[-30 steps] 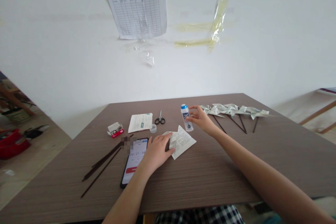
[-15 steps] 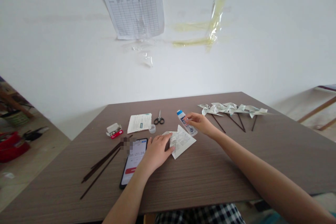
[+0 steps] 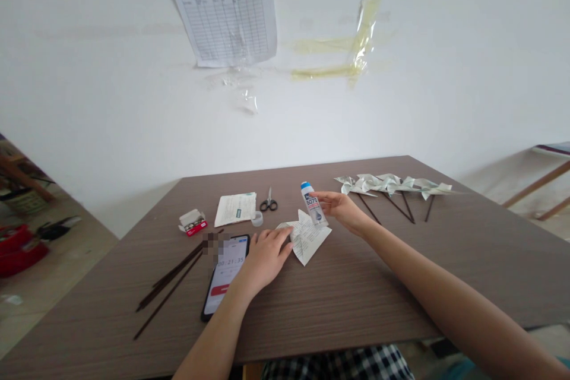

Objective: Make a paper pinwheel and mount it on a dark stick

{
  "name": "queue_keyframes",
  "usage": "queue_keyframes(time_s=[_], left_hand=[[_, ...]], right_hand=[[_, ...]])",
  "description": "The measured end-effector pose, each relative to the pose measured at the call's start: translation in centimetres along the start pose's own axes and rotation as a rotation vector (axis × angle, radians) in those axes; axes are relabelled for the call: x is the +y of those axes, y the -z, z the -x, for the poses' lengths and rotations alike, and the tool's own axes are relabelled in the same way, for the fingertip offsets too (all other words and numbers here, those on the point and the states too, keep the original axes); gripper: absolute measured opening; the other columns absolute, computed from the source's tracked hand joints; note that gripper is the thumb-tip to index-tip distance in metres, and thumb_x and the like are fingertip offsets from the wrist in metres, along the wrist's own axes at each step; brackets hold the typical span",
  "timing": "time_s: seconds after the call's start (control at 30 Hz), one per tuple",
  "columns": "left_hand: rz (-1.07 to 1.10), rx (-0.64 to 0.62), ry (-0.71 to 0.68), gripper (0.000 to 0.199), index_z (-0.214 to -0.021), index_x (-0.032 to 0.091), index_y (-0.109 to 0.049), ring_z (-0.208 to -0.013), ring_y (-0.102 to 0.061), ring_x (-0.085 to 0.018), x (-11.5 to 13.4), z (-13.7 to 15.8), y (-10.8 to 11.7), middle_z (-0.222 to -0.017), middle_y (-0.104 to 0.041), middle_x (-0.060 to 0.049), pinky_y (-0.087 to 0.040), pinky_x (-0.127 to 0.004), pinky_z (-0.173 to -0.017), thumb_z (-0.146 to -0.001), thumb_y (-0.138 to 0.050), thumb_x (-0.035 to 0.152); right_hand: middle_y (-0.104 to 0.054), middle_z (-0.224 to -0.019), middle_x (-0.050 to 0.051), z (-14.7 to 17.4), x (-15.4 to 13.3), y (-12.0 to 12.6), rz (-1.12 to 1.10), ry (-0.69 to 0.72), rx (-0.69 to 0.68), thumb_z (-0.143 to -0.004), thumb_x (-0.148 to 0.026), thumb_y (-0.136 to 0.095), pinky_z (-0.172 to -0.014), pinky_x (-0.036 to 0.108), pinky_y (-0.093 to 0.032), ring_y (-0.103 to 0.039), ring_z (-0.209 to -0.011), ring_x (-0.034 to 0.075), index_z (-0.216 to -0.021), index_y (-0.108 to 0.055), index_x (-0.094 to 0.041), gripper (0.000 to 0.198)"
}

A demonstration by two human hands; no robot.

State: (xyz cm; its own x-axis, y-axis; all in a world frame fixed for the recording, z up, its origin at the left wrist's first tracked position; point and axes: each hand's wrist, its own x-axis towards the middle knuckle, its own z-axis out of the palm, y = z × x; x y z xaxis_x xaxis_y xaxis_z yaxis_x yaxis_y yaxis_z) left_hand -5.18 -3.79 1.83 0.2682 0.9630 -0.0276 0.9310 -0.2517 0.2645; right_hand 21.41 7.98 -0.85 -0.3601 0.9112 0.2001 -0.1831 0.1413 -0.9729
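A clear glue bottle [image 3: 317,212] with a blue cap is tilted up in my right hand [image 3: 341,209], whose fingers are closed on its right side. Its lower end is over the upper right part of a printed sheet of folded paper [image 3: 307,249] with cut flaps. My left hand [image 3: 267,255] lies on the left edge of that paper, fingers stretched and thumb apart, pressing without a grip. Left of this hand is a phone [image 3: 229,270] with a timer on its screen.
Several dark sticks [image 3: 171,276] lie left of the phone. Behind are a small red-and-white box [image 3: 194,223], a paper stack [image 3: 234,208], a tape roll [image 3: 257,219] and scissors [image 3: 268,202]. Several paper pinwheels [image 3: 392,184] on sticks lie at the back right.
My right hand has taken hold of the glue bottle and raised it from the table, more upright. The folded paper has shifted a little under my left hand, which stays in place.
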Motion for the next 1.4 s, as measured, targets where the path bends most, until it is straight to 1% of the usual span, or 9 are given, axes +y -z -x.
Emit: queue_keyframes(time_s=[0.17, 0.33, 0.5, 0.67, 0.77, 0.87, 0.97, 1.2, 1.4], left_hand=[[-0.020, -0.008, 0.000, 0.052, -0.172, 0.032, -0.063, -0.161, -0.061, -0.038, 0.2, 0.0, 0.0, -0.175, -0.069, -0.010, -0.043, -0.064, -0.137, -0.120, -0.053, 0.035], [-0.031, -0.006, -0.002, 0.051, -0.170, 0.035, -0.064, -0.162, -0.060, -0.038, 0.1, -0.1, -0.1, -0.176, -0.068, -0.009, -0.043, -0.064, -0.137, -0.120, -0.055, 0.036], [-0.030, -0.013, 0.009, 0.051, -0.171, 0.036, -0.064, -0.163, -0.059, -0.039, 0.1, -0.1, -0.2, -0.177, -0.067, -0.009, -0.041, -0.067, -0.139, -0.120, -0.056, 0.036], [-0.027, -0.022, 0.015, 0.052, -0.172, 0.034, -0.063, -0.163, -0.059, -0.039, 0.4, 0.0, 0.1, -0.177, -0.067, -0.008, -0.041, -0.066, -0.139, -0.121, -0.056, 0.035], [-0.037, -0.028, 0.020, 0.051, -0.172, 0.033, -0.063, -0.163, -0.059, -0.038, 0.5, 0.0, 0.2, -0.177, -0.067, -0.008, -0.041, -0.064, -0.140, -0.121, -0.057, 0.035], [-0.033, -0.026, 0.013, 0.051, -0.171, 0.034, -0.064, -0.164, -0.058, -0.037, 0.5, 0.0, 0.0, -0.176, -0.068, -0.008, -0.042, -0.064, -0.140, -0.121, -0.058, 0.035], [-0.033, -0.021, -0.004, 0.051, -0.171, 0.033, -0.064, -0.164, -0.058, -0.038, 0.4, -0.1, -0.2, -0.176, -0.068, -0.009, -0.042, -0.066, -0.140, -0.121, -0.059, 0.035], [-0.045, -0.007, -0.018, 0.048, -0.170, 0.034, -0.067, -0.162, -0.060, -0.040, 0.6, -0.2, -0.4, -0.174, -0.070, -0.009, -0.042, -0.071, -0.139, -0.122, -0.057, 0.036], [-0.075, -0.019, 0.006, 0.047, -0.168, 0.036, -0.068, -0.163, -0.060, -0.040, 1.1, -0.1, -0.3, -0.175, -0.069, -0.008, -0.041, -0.072, -0.140, -0.121, -0.062, 0.035]], right_hand=[[-0.092, -0.125, 0.010, 0.0, 0.0, -0.4, -0.048, -0.009, -0.021, -0.058, -0.014, -0.091, -0.089, 0.039, -0.070, -0.088, -0.108, 0.031, -0.127, -0.091, -0.026, 0.070], [-0.092, -0.120, 0.007, 0.3, 0.2, -1.0, -0.014, 0.007, 0.005, -0.063, -0.023, -0.098, -0.081, 0.036, -0.068, -0.086, -0.099, 0.028, -0.136, -0.084, -0.029, 0.074], [-0.090, -0.114, 0.006, 0.5, 0.2, -1.5, 0.080, 0.050, 0.024, -0.073, -0.038, -0.102, -0.091, 0.041, -0.069, -0.085, -0.102, 0.028, -0.139, -0.078, -0.031, 0.071], [-0.089, -0.129, 0.011, 0.2, 0.6, -2.0, 0.274, 0.182, 0.142, -0.074, -0.049, -0.101, -0.098, 0.042, -0.066, -0.081, -0.111, 0.030, -0.124, -0.083, -0.027, 0.057], [-0.087, -0.101, 0.008, 0.2, 1.1, -2.2, 0.377, 0.162, 0.182, -0.078, -0.058, -0.097, -0.084, 0.040, -0.062, -0.077, -0.093, 0.030, -0.103, -0.085, -0.024, 0.044], [-0.073, -0.074, 0.002, 0.4, 1.7, -2.2, 0.521, 0.152, 0.204, -0.085, -0.065, -0.091, -0.071, 0.036, -0.053, -0.066, -0.075, 0.025, -0.079, -0.076, -0.025, 0.043], [-0.069, -0.071, 0.001, 0.6, 2.1, -2.3, 0.636, 0.172, 0.203, -0.090, -0.060, -0.090, -0.067, 0.034, -0.047, -0.062, -0.071, 0.023, -0.075, -0.071, -0.026, 0.042], [-0.069, -0.074, 0.000, 0.6, 2.5, -3.0, 0.747, 0.202, 0.115, -0.094, -0.049, -0.092, -0.070, 0.034, -0.045, -0.063, -0.071, 0.021, -0.074, -0.063, -0.027, 0.042], [-0.074, -0.078, -0.001, 0.7, 2.2, -3.2, 0.844, 0.167, 0.052, -0.097, -0.044, -0.091, -0.072, 0.033, -0.047, -0.068, -0.072, 0.020, -0.083, -0.069, -0.025, 0.033]])
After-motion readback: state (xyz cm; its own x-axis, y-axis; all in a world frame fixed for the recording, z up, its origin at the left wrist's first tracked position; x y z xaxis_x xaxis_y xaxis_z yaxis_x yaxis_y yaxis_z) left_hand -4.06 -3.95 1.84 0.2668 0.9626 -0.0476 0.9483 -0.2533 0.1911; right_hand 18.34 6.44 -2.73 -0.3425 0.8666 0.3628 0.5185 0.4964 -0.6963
